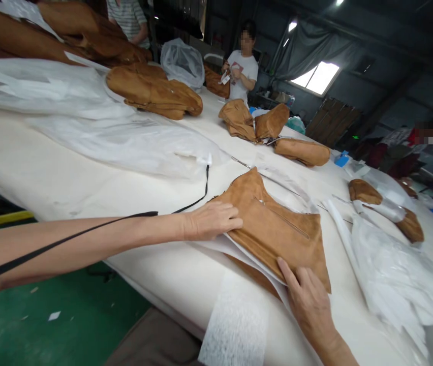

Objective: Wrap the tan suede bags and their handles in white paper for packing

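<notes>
A tan leather piece (277, 229) with a zipper lies on the pale table, with white sheet material (250, 259) under its near edge. My left hand (214, 219) has its fingers bent round the left corner of the leather. At the near right edge, my right hand (308, 295) grips the leather, thumb and fingers at its border. Another brown layer shows below the white sheet. A strip of white fibrous material (235, 320) hangs over the table's front edge. A black cord (206, 183) runs across my left forearm.
Clear plastic bags (132, 142) spread over the left of the table (6, 147), and more plastic (399, 269) lies at the right. Several tan leather pieces (155, 94) rest farther back. A person in a white shirt (243, 71) stands across the table.
</notes>
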Demonstrator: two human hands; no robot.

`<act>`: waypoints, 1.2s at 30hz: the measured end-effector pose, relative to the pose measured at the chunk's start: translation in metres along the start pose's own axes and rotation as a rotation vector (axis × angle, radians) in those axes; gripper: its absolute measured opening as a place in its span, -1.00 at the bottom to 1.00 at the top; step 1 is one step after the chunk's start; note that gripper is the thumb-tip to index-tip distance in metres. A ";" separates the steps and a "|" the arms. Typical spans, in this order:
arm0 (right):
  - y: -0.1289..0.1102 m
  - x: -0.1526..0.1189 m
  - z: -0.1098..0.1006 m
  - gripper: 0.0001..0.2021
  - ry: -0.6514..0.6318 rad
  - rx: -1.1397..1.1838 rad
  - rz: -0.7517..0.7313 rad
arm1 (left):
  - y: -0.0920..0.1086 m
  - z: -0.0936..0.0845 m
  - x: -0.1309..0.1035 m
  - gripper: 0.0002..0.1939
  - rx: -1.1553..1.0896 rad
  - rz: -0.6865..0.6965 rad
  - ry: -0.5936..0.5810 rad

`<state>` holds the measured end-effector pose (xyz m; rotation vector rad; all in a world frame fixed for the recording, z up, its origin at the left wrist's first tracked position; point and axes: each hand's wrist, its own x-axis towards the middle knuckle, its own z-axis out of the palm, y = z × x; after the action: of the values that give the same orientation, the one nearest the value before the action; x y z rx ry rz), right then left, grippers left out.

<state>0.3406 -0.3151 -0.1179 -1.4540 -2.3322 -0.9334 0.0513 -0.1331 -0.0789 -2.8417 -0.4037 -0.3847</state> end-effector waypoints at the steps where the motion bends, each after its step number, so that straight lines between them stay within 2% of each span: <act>1: 0.002 -0.003 0.002 -0.58 -0.007 0.016 -0.013 | -0.002 0.002 -0.003 -0.82 -0.006 0.001 0.027; 7: 0.018 -0.010 0.002 -0.34 -0.231 0.154 -0.190 | -0.014 0.010 -0.019 -0.78 -0.016 0.086 0.088; 11: 0.021 -0.006 0.004 -0.18 -0.274 0.156 -0.264 | -0.016 0.012 -0.033 -0.75 -0.057 0.043 0.180; 15: 0.015 -0.008 0.014 -0.33 -0.207 0.148 -0.278 | -0.016 0.013 -0.046 -0.69 -0.142 -0.106 0.238; 17: 0.010 -0.011 0.018 -0.42 -0.180 0.147 -0.243 | -0.015 0.018 -0.049 -0.62 -0.177 -0.182 0.212; 20: 0.005 -0.013 0.020 -0.48 -0.159 0.142 -0.180 | -0.014 0.020 -0.049 -0.65 -0.168 -0.217 0.158; 23: 0.006 -0.009 0.015 -0.43 -0.170 0.169 -0.216 | -0.016 0.002 -0.047 -0.65 -0.222 -0.249 0.048; 26: 0.007 0.000 0.002 -0.28 -0.247 0.190 -0.237 | -0.020 -0.035 -0.042 -0.59 -0.413 -0.309 -0.171; 27: 0.006 0.003 -0.003 -0.25 -0.284 0.187 -0.220 | -0.021 -0.047 -0.037 -0.58 -0.447 -0.295 -0.206; 29: 0.005 0.010 -0.012 -0.22 -0.352 0.170 -0.176 | -0.021 -0.063 -0.023 -0.67 -0.399 -0.329 -0.128; 30: 0.004 0.014 -0.015 -0.22 -0.380 0.157 -0.157 | -0.018 -0.064 -0.012 -0.70 -0.369 -0.329 -0.060; 31: 0.003 0.016 -0.018 -0.23 -0.401 0.145 -0.141 | -0.013 -0.061 -0.001 -0.70 -0.348 -0.308 0.003; 33: 0.001 0.020 -0.021 -0.26 -0.428 0.131 -0.125 | 0.002 -0.043 0.022 -0.59 -0.339 -0.187 0.061; 36: -0.003 0.020 -0.021 -0.34 -0.453 0.124 -0.094 | 0.026 0.001 0.043 -0.44 -0.335 0.078 -0.016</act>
<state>0.3258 -0.3154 -0.0928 -1.6540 -2.7362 -0.5031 0.0992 -0.1467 -0.0731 -3.1747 -0.2495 -0.4521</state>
